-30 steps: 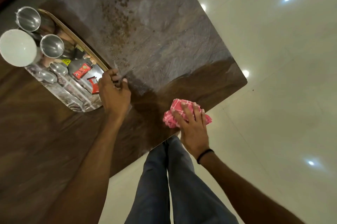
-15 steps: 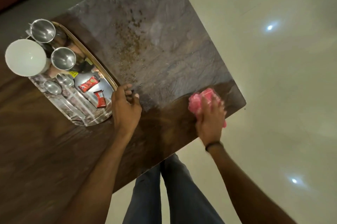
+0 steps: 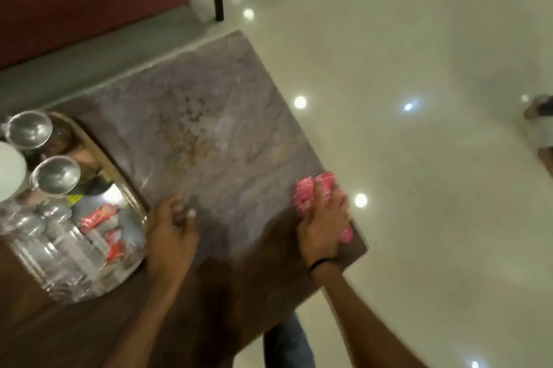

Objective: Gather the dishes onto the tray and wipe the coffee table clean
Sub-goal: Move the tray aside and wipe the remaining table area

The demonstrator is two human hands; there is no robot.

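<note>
Both forearms (image 3: 143, 316) are bare as far as they show. A thin black band (image 3: 321, 263) circles the wrist of the right hand (image 3: 321, 230). Blue denim trousers (image 3: 288, 343), blurred, show at the bottom edge.
</note>
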